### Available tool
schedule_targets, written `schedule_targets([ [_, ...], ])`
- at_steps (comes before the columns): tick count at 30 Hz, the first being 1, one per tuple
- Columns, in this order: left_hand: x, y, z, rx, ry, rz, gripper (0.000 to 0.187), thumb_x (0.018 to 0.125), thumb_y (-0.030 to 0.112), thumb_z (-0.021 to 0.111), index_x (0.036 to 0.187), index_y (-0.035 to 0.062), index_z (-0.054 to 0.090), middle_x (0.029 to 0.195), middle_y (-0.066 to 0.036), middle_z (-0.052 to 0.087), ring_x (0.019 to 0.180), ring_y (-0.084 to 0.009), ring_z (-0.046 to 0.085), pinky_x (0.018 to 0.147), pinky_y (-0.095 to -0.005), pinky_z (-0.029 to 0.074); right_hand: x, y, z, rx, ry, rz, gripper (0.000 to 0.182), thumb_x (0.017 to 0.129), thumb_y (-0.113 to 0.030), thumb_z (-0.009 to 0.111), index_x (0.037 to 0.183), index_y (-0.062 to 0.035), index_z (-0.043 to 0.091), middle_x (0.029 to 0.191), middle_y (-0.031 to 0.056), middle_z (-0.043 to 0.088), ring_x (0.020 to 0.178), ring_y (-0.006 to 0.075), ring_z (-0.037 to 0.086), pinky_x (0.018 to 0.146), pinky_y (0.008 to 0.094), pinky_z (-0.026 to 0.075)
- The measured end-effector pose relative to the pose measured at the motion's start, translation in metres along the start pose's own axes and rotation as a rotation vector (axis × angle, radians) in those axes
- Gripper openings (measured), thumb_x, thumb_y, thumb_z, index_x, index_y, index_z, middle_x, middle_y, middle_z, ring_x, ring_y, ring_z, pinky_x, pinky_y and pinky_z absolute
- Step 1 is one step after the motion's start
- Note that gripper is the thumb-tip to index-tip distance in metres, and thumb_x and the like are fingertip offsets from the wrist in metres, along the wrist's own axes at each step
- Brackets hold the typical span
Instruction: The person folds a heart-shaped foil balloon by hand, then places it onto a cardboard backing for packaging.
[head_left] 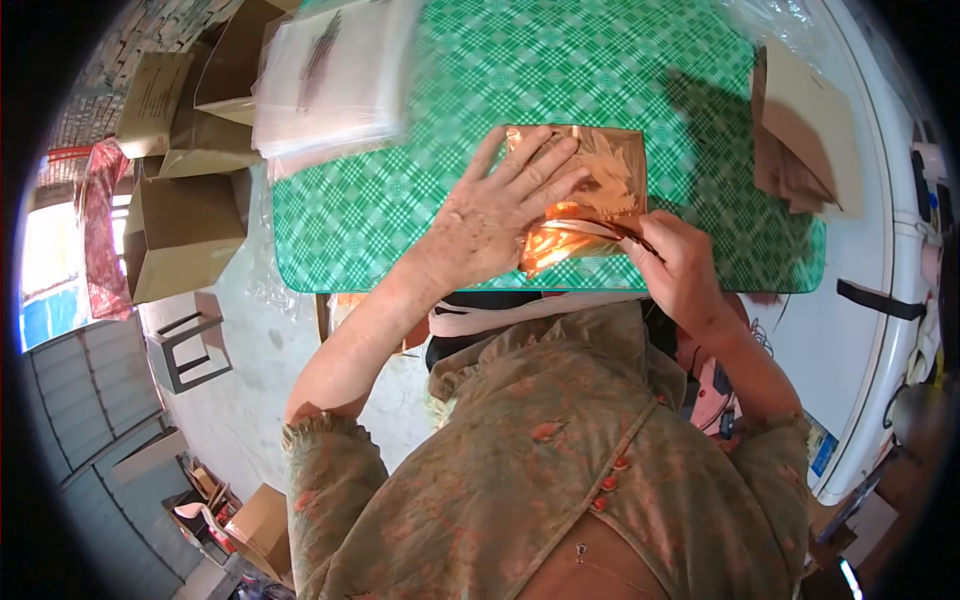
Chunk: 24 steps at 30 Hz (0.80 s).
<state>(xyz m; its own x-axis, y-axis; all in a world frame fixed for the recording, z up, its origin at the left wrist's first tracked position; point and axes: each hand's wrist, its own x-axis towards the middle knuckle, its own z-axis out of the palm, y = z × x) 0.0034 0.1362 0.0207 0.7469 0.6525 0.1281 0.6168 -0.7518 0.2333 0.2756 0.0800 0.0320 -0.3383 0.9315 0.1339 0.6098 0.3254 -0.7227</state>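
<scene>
A square, shiny copper-coloured foil packet [612, 172] with a leaf-like pattern lies near the front edge of the green plaid tablecloth [500, 60]. My left hand [500, 205] rests flat across its left side, fingers stretched out and pointing away from me. At the packet's near right corner, my right hand [680, 258] pinches the folded edge of the foil between thumb and fingers. That near edge is lifted and creased, with bright orange glints along it. Part of the packet's left side is hidden beneath my left hand.
Clear plastic sleeves [335, 80] are stacked at the table's back left. Brown cardboard pieces [800, 130] lie at the right edge. Open cardboard boxes [185, 220] stand left of the table, with a small grey stool [188, 352] on the floor below.
</scene>
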Motion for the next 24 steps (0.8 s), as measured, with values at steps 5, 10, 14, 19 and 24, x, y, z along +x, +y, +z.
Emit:
schedule_targets([
  [5,-0.001,-0.004,-0.002,0.071,-0.043,0.023,0.067,0.094,0.03,0.07,0.157,0.0157,0.052,0.176,-0.009,0.029,0.164,-0.0297,0.022,0.134,-0.0576,0.014,-0.001,-0.003,0.015,0.006,0.129,0.054,0.012,0.095,-0.004,0.072,0.105,0.0004,0.069,0.085,0.0174,0.066,0.075,0.0388,0.065,0.066,0.0458,0.051],
  [10,-0.002,-0.003,-0.001,-0.043,-0.012,-0.001,0.062,0.094,0.017,0.065,0.155,0.0142,0.055,0.177,-0.009,0.027,0.166,-0.0307,0.016,0.136,-0.0564,0.008,-0.005,-0.002,0.037,-0.049,0.275,0.068,0.018,0.094,-0.004,0.072,0.112,-0.0009,0.068,0.089,0.0179,0.067,0.08,0.0402,0.066,0.067,0.0475,0.051],
  [14,-0.001,-0.002,0.003,-0.197,0.114,-0.013,0.056,0.092,0.009,0.067,0.148,0.0076,0.06,0.173,-0.013,0.035,0.165,-0.0347,0.019,0.135,-0.0583,0.012,-0.004,-0.002,0.04,-0.098,0.307,0.051,0.025,0.091,0.0,0.07,0.116,-0.0014,0.068,0.092,0.0184,0.068,0.083,0.0415,0.067,0.07,0.0498,0.052],
  [19,-0.011,-0.006,-0.003,-0.34,0.17,-0.025,0.041,0.09,0.001,0.064,0.131,-0.0045,0.067,0.165,-0.017,0.046,0.163,-0.0398,0.025,0.132,-0.0597,0.02,-0.003,-0.001,0.04,-0.096,0.286,0.103,0.03,0.088,0.003,0.068,0.117,-0.0011,0.069,0.096,0.0203,0.07,0.086,0.0426,0.068,0.072,0.0503,0.054],
  [24,-0.041,-0.001,-0.009,-0.536,0.169,-0.07,0.032,0.09,-0.001,0.061,0.118,-0.0084,0.073,0.159,-0.019,0.051,0.158,-0.0442,0.033,0.128,-0.058,0.029,-0.001,-0.003,0.039,-0.117,0.267,0.134,0.029,0.088,0.001,0.067,0.117,-0.0008,0.07,0.097,0.021,0.071,0.087,0.043,0.069,0.074,0.0496,0.055],
])
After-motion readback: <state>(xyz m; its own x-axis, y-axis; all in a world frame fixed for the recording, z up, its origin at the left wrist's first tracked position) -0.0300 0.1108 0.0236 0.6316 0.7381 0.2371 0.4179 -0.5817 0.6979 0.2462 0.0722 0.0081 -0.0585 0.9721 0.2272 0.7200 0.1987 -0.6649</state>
